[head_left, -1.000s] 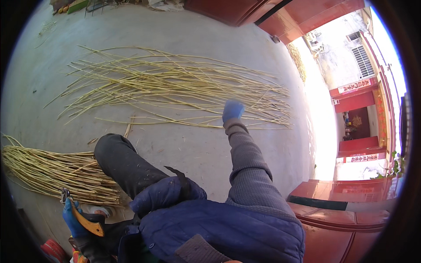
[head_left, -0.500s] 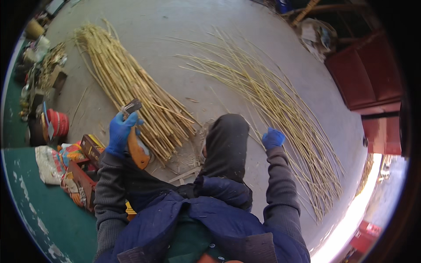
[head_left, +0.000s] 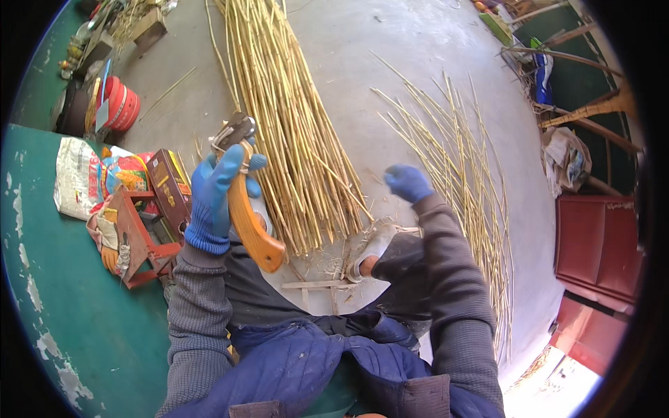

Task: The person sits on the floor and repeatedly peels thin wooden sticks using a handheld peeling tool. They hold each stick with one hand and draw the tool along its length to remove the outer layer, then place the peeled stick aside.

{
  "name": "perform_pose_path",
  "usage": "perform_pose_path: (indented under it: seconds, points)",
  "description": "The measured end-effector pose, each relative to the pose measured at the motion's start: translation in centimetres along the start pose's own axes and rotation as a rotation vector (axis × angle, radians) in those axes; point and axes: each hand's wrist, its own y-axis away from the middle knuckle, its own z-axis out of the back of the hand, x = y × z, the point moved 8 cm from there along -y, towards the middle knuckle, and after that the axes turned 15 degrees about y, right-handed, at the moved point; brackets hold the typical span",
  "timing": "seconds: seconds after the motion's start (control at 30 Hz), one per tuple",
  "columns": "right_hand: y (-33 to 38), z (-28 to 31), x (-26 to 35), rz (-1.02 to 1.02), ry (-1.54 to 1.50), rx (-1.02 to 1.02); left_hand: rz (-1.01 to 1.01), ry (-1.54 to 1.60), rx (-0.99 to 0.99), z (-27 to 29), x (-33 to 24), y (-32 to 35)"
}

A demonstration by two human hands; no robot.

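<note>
My right hand [head_left: 408, 182] has swung toward the thick stalk bundle [head_left: 293, 139].
Half a second ago it was by the loose thin stalks [head_left: 468, 181]; now it's blurred, fingers curled, and I can't tell whether they hold anything. My left hand [head_left: 216, 195] wraps its fingers round the wooden-handled tool [head_left: 249, 224], bundle just beyond. Bare floor [head_left: 348, 90] separates bundle and stalks.

Stalk bundle [head_left: 296, 139] on floor [head_left: 341, 83], left of loose stalks [head_left: 481, 209].

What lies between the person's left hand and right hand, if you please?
In the head view, rightward from the tool in the left hand come the stalk bundle, then a strip of floor, then the right hand.
</note>
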Motion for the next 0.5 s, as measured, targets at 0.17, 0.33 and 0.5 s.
perform_pose_path:
  seconds: [0.17,0.33,0.5]
  points:
    - [-5.6,-13.8,10.8,0.050,0.124,0.185,0.279,0.091,0.034,-0.2,1.1,1.0]
    - [-7.6,-19.5,14.5,-0.021,0.108,-0.008,0.252,0.115,-0.156,0.6,0.4,1.8]
    - [-11.7,-20.6,15.7,-0.066,0.091,-0.041,0.406,0.123,-0.186,1.3,0.2,2.2]
